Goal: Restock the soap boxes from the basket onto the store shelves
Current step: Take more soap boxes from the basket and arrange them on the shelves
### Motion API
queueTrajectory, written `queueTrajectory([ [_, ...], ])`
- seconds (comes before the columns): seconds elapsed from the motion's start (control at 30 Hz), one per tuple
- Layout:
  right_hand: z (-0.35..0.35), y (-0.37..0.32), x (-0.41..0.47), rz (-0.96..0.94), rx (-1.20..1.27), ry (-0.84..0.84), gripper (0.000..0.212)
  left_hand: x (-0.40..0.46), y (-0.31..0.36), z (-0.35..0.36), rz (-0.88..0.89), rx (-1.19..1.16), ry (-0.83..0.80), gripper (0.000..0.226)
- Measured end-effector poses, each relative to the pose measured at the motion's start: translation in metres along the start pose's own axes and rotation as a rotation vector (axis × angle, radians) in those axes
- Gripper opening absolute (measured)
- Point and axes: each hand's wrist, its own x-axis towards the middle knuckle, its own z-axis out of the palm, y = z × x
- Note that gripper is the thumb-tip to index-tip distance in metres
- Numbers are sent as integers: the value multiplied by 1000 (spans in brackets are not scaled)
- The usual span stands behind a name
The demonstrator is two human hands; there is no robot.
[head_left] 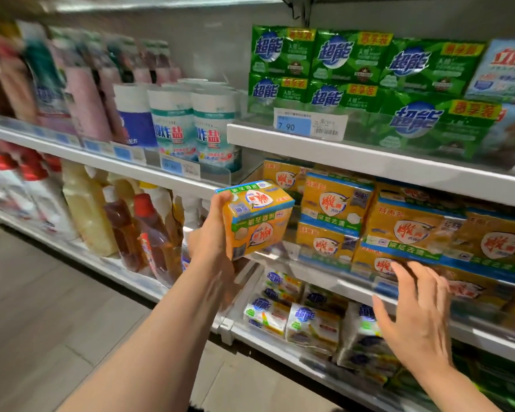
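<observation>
Here left hand (211,233) grips soap box (257,218).

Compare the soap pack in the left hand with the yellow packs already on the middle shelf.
The held pack is upside down and tilted; the shelved packs sit upright in stacks. The held pack is gripped by the left hand in front of the shelf; the shelved ones rest behind the clear rail. Both share yellow wrap and logo.

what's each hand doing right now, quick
Left hand: grips a yellow soap pack, held up in front of the middle shelf.
Right hand: open, fingers spread, holding nothing, at the middle shelf's front edge.
</observation>
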Motion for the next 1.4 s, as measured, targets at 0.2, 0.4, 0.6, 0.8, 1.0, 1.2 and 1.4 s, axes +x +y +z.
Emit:
queueTrajectory([
  [0.2, 2, -2, 2, 17, 7, -59, 68, 37, 3, 5, 18, -19, 19, 55],
  [0.4, -3, -1, 2, 33, 11, -101, 64, 55, -17, 28, -12, 18, -53, 41],
  [0.6, -6, 3, -1, 57, 1, -108, 64, 76, -22, 40, 27, 99, -59, 44],
  [0.8, -2, 2, -5, 74, -14, -132, 63, 84, -26, 46, 64, 303, -254, 37],
  [1.0, 2, 5, -12, 101, -36, -161, 61, 108, -46, 50, 134, 468, -146, 35],
  [1.2, 8, 4, -11, 110, -33, -134, 59, 110, -45, 43, 135, 474, -256, 22],
  [1.4, 15, 1, -16, 107, -38, -140, 60, 113, -45, 28, 245, 600, -452, 42],
])
